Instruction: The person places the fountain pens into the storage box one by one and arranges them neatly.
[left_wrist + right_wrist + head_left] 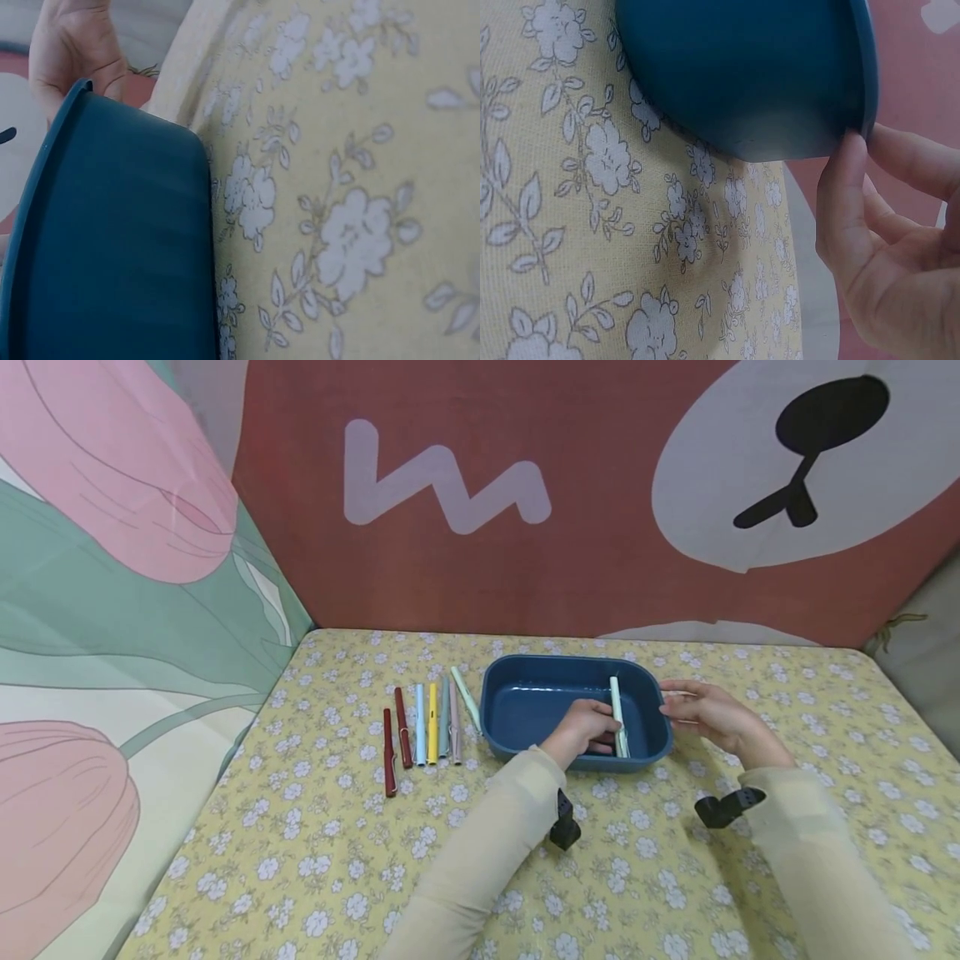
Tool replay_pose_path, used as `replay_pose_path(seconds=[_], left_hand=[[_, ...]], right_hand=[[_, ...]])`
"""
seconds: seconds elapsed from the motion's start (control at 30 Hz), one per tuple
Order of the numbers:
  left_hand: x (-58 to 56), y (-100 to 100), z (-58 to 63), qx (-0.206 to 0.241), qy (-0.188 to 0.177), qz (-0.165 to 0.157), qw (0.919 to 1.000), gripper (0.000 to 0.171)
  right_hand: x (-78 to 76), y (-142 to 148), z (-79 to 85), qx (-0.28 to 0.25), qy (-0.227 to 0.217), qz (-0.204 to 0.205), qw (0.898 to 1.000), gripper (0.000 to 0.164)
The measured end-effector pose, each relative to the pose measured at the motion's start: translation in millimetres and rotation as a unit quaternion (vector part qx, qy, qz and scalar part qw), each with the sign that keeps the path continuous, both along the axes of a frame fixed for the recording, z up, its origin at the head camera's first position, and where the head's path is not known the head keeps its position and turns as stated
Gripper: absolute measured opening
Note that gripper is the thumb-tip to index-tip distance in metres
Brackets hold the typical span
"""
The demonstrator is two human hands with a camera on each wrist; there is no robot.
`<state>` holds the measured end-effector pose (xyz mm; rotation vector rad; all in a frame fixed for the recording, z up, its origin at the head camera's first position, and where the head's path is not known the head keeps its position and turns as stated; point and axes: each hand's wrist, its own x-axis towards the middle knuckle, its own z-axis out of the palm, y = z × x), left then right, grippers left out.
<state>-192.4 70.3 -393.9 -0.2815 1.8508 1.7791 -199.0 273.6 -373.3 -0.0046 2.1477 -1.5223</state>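
Observation:
A dark blue rectangular tray [517,756] stands on the table. My left hand [585,727] reaches over its near wall and pinches a pale mint-white pen [616,697], which lies lengthwise front to back in the tray's right half. At the tray's right end my right hand [712,718] touches the rim with fairly straight fingertips. The right wrist view shows those fingers [847,180] against the tray's outer wall [750,82]. From the left wrist, the tray's side [120,225] hides the left hand's grip; the right hand [79,45] appears beyond it.
Left of the tray lie two dark red pens [389,752], a light blue pen [421,722], a yellow pen [432,722], a grey-green pen [444,718], a mauve pen [455,727] and a pale green pen [465,697] beside the tray wall. A floral cloth [315,860] covers the table.

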Motion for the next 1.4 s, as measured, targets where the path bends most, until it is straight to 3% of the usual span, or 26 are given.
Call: replay_pose_path(seconds=[0.47,0.67,0.9,1.4], left_hand=[[5.0,6.7,2.0,-0.082,0.037,0.025,0.9956,0.03],[5.3,5.6,-1.2,-0.103,0.056,0.003,0.9931,0.034],[4.7,6.1,-2.7,-0.164,0.102,-0.031,0.9807,0.046],[7.4,3.2,1.2,-0.135,0.086,-0.023,0.9868,0.037]], right_hand=[[0.5,-0.9,0.3,0.004,-0.001,-0.003,1.0,0.062],[0.3,-0.9,-0.2,0.005,-0.001,-0.004,1.0,0.062],[-0.8,-0.4,-0.4,0.003,-0.003,-0.005,1.0,0.062],[-1.8,0.5,-1.8,-0.003,-0.004,-0.006,1.0,0.061]])
